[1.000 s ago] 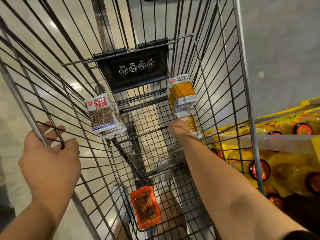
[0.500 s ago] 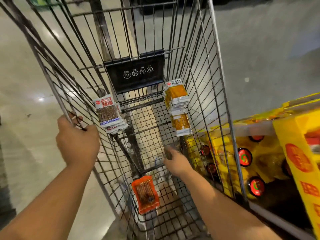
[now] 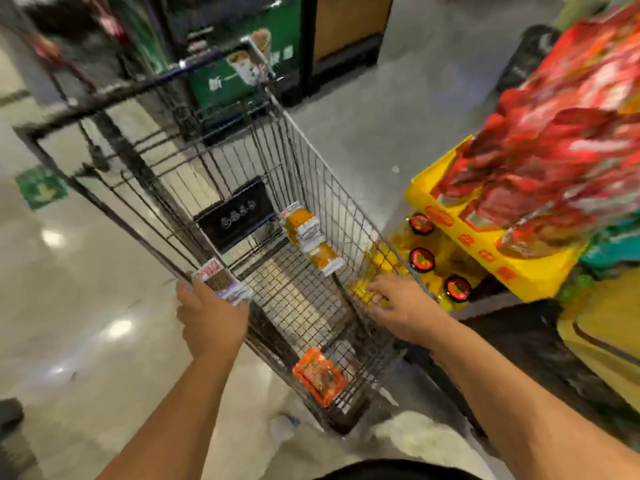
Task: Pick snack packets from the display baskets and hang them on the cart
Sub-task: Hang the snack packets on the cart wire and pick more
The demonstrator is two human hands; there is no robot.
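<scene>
A wire shopping cart [image 3: 298, 140] stands in front of me, seen from above. A bunch of yellow-orange snack packets [image 3: 311, 240] hangs on its right inner wall. Brown snack packets [image 3: 221, 282] hang on the left wall. One orange packet [image 3: 318, 375] hangs low at the near end. My left hand [image 3: 207, 317] grips the cart's left rim just beside the brown packets. My right hand [image 3: 394, 306] hovers at the right rim with fingers spread, holding nothing. Red snack packets [image 3: 554, 150] are heaped in a display at the right; the image is blurred.
A yellow display stand [image 3: 485, 251] holding the red packets sits close against the cart's right side, with dark-capped yellow bottles [image 3: 420, 259] below it. A green cabinet [image 3: 242, 74] stands beyond the cart. Shiny floor with a green sticker [image 3: 41, 188] lies to the left.
My view has pulled back and up, so the whole cart shows. My right hand has come up out of the cart to its right rim. My left hand stays on the left rim.
</scene>
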